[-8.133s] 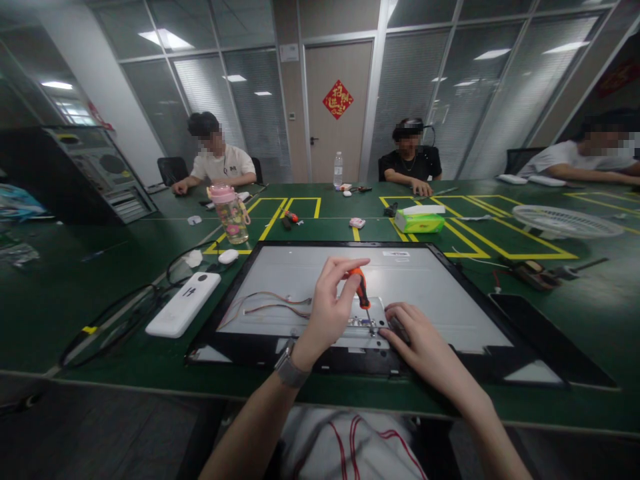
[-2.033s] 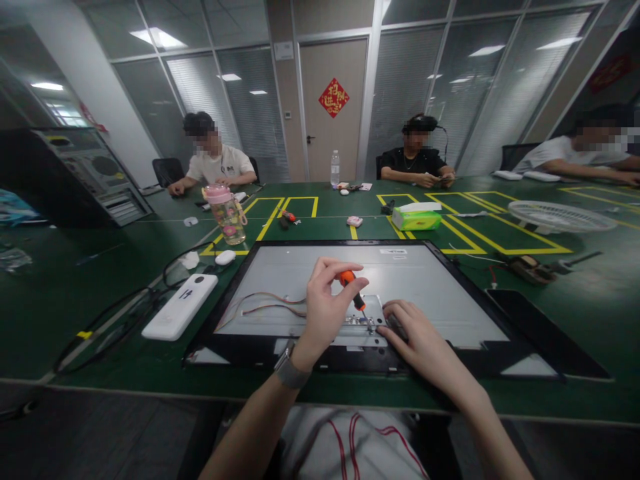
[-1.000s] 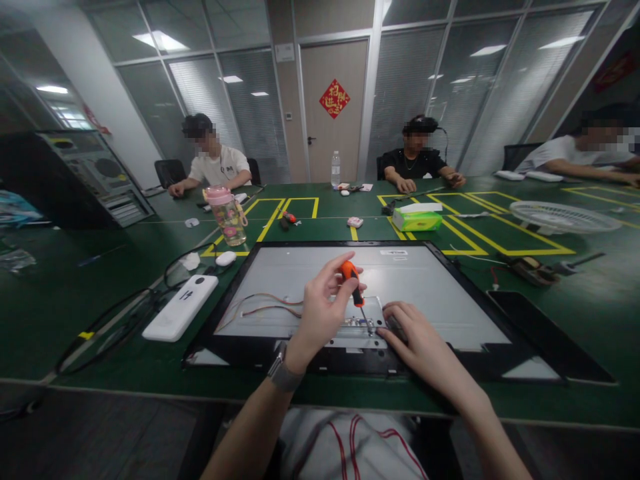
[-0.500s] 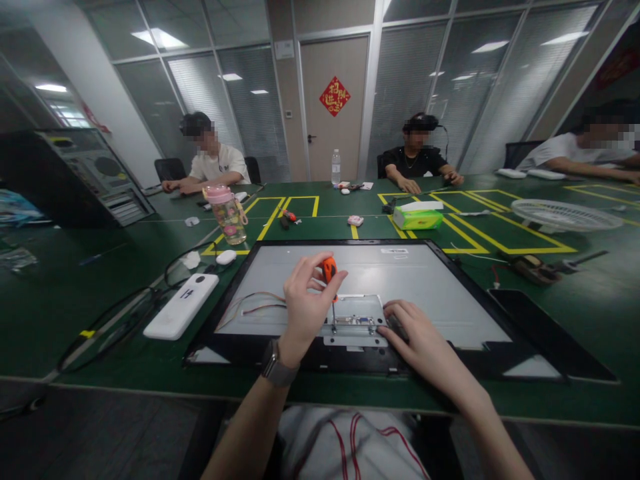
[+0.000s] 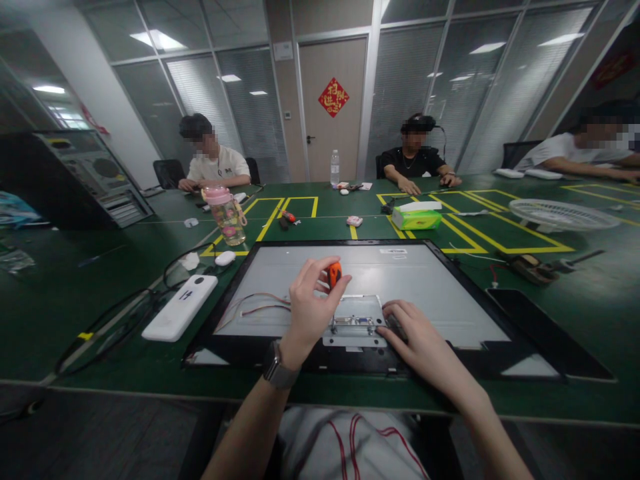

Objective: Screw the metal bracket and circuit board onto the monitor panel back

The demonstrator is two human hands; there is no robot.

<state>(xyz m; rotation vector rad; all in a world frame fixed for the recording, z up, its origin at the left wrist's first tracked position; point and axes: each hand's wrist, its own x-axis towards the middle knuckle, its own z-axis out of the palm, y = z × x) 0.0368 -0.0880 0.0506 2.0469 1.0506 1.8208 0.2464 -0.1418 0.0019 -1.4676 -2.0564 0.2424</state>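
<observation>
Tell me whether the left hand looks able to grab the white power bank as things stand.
Probably yes: the white power bank lies left of the left hand, beside the panel, with nothing on top. The screwdriver in that hand would likely need putting down first.

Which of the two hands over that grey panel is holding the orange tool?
The left hand, with the watch on its wrist, grips the orange screwdriver; the right hand, watchless, lies at the right end of the metal bracket.

Office rm: glass partitions point(image 5: 240, 25) w/ blinds point(image 5: 403, 93), door point(image 5: 345, 137), lg shared table point(image 5: 310, 230), PC tower point(image 5: 93, 177).
</observation>
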